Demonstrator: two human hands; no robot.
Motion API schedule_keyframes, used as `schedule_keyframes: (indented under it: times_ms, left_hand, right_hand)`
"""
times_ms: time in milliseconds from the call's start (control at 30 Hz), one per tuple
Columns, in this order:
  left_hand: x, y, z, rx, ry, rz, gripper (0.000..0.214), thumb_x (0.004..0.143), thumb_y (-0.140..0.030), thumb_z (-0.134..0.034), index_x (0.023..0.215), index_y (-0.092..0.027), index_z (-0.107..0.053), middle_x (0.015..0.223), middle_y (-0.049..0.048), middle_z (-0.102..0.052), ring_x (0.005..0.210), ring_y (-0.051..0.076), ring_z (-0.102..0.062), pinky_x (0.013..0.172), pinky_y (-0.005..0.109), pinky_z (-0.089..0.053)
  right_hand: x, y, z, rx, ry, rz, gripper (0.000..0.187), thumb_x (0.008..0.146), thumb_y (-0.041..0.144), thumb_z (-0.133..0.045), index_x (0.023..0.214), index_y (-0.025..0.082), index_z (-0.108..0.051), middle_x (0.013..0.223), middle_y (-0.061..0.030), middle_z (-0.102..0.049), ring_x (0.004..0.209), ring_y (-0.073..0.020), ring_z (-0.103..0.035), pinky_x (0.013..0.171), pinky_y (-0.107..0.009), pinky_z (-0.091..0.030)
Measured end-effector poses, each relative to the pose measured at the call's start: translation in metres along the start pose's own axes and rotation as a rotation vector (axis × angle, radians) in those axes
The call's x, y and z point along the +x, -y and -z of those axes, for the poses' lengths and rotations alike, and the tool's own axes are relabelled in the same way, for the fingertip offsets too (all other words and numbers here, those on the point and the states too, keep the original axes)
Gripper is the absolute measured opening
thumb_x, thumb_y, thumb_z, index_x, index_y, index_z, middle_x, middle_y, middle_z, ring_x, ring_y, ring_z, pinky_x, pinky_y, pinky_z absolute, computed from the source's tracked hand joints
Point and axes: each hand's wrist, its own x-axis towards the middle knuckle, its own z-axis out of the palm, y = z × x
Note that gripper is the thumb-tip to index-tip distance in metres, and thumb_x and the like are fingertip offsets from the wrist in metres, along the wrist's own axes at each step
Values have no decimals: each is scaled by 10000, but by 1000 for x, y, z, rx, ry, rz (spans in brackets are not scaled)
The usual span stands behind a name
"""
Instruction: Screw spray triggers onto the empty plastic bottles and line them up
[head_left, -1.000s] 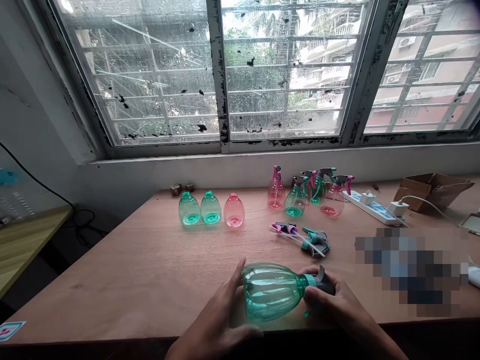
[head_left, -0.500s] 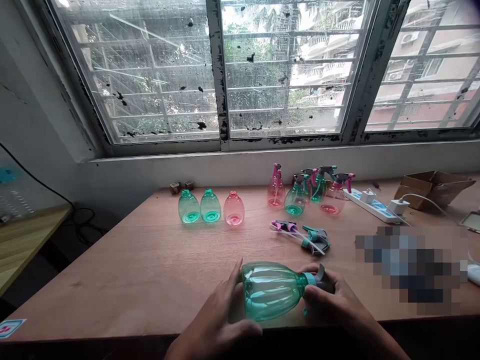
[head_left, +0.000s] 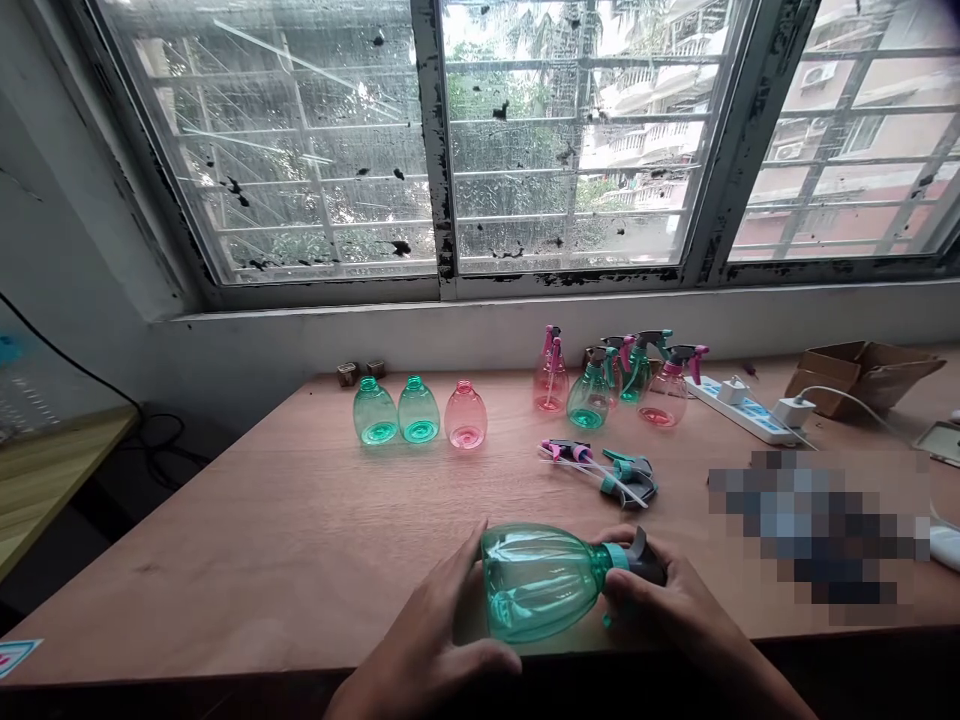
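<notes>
A clear green spray bottle (head_left: pixel 541 582) lies sideways in my hands, its base to the left and its dark grey spray head (head_left: pixel 643 565) to the right. My left hand (head_left: pixel 431 625) cups the base end, thumb below and fingers partly hidden behind the bottle. At the teal collar and head, my right hand (head_left: pixel 679 600) grips with thumb and fingers. Beyond the bottle lie loose spray heads with tubes, pink-purple ones (head_left: pixel 568 452) and teal-and-grey ones (head_left: pixel 628 478). Two green bottles (head_left: pixel 375 415) (head_left: pixel 418 412) and a pink bottle (head_left: pixel 466 418) stand upright without heads.
Several pink and green spray bottles with heads (head_left: pixel 589 395) stand at the back of the wooden table (head_left: pixel 247 560). Right of them are a white power strip (head_left: pixel 750 412) with plugs and a cardboard box (head_left: pixel 862 375). A blurred patch (head_left: pixel 825 530) covers the right side. Windows line the wall.
The view shifts very slightly. Both hands keep the same hold, and the bottle stays sideways in nearly the same place.
</notes>
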Motion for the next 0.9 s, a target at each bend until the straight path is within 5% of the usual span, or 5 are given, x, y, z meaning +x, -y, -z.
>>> schedule_keyframes:
  times_ms: [267,467,667,900]
  left_hand:
    - [-1,3,-1,-22,-20,-10,1101,758,-200,-834,1607,-381,-158,1686,22,-281,1527,332,-300,1245,500,-285]
    - [2,2,-5,-31,-61,-54,1103,772,-183,-818,1605,-393,-126,1603,39,-446,1453,312,-443,1213,473,-359]
    - [3,6,-6,-27,-92,-113,854,904,-145,-650,1586,-394,-200,1596,26,-459,1461,264,-442,1227,427,-341]
    - [-2,4,-3,-35,-33,-40,1188,725,-199,-883,1590,-450,-109,1639,17,-384,1503,321,-353,1234,494,-305]
  right_hand:
    - [1,2,0,-9,-23,31,478,695,456,-896,1011,156,-700,639,8,-715,569,-173,-640,565,-265,-483]
    - [0,2,-1,-15,-2,4,494,718,482,-873,1031,154,-677,601,-10,-742,555,-192,-664,550,-274,-495]
    - [2,1,-1,-21,3,-3,497,698,459,-895,1030,154,-685,611,-3,-739,567,-186,-664,558,-280,-518]
    - [2,-2,2,1,-10,-1,500,695,456,-900,1040,162,-689,640,4,-727,588,-189,-678,559,-284,-551]
